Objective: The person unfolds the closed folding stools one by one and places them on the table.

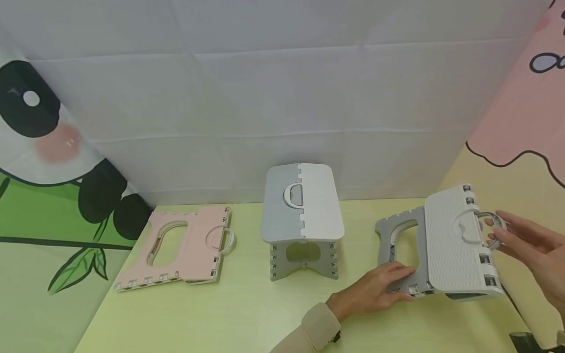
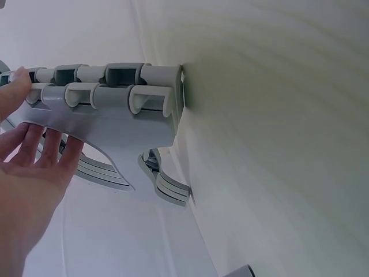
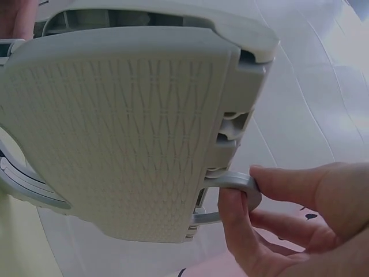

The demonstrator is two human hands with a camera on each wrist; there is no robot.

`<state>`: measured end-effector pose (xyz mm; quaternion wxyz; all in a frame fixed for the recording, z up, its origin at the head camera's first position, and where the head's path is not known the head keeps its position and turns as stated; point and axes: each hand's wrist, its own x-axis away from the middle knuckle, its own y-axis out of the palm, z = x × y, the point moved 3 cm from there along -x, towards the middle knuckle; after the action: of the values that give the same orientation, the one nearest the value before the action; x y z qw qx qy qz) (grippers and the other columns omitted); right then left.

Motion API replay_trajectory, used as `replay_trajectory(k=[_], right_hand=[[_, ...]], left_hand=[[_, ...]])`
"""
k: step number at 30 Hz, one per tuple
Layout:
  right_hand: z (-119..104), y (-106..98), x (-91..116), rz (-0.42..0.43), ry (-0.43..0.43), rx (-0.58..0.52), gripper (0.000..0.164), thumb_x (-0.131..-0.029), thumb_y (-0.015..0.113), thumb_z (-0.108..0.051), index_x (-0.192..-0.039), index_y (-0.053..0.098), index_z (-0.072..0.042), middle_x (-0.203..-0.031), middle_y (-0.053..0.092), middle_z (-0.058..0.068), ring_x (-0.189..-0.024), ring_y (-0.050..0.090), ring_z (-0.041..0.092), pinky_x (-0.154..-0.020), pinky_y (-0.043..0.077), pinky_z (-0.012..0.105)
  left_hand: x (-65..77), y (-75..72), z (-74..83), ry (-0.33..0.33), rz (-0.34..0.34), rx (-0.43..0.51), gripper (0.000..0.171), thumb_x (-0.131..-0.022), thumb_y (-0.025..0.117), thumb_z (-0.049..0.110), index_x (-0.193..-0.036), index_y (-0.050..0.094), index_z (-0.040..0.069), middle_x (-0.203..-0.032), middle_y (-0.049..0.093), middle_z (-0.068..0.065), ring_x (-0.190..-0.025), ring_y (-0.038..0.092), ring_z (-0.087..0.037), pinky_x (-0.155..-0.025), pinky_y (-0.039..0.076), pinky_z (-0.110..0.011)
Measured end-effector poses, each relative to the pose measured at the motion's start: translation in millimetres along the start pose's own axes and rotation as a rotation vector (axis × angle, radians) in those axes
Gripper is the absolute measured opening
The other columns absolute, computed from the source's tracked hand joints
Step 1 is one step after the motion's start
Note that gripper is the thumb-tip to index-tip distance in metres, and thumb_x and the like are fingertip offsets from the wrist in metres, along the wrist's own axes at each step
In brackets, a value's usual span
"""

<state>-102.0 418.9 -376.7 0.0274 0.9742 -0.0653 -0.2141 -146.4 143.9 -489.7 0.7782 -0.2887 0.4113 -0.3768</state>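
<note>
A folded grey-and-white folding step stool (image 1: pixel 456 245) is held between both hands at the right of the table. My left hand (image 1: pixel 375 291) grips the grey leg end at its lower edge, thumb on one side and fingers on the other, as the left wrist view shows on the grey leg panel (image 2: pixel 109 115). On the opposite end, my right hand (image 1: pixel 527 247) pinches the ring-shaped carry handle (image 3: pixel 233 182) between thumb and fingers. The woven-pattern white top panel (image 3: pixel 132 127) fills much of the right wrist view.
An unfolded grey-and-white step stool (image 1: pixel 302 206) stands upright at the table's middle back. On the left lies a folded pink step stool (image 1: pixel 181 245) with its handle sticking out. A dark object (image 1: pixel 525 341) is at the lower right corner. A white cloth (image 1: pixel 273 98) hangs behind the table.
</note>
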Motion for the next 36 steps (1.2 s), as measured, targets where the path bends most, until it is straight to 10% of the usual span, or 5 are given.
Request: replay_trajectory(k=[36], right_hand=[[-16.5,23.3,-5.1,0.089,0.025,0.029,0.044,-0.095,0.057,0.019,-0.132,0.068,-0.002,-0.106,0.077,-0.004,-0.082,0.074,0.005,-0.072,0.057,0.015]], left_hand=[[-4.1,-1.6,2.6,0.032,0.005,0.088,0.060,-0.096,0.075,0.019,-0.146,0.051,-0.002,-0.131,0.060,-0.006,-0.116,0.051,0.002,-0.102,0.037,-0.006]])
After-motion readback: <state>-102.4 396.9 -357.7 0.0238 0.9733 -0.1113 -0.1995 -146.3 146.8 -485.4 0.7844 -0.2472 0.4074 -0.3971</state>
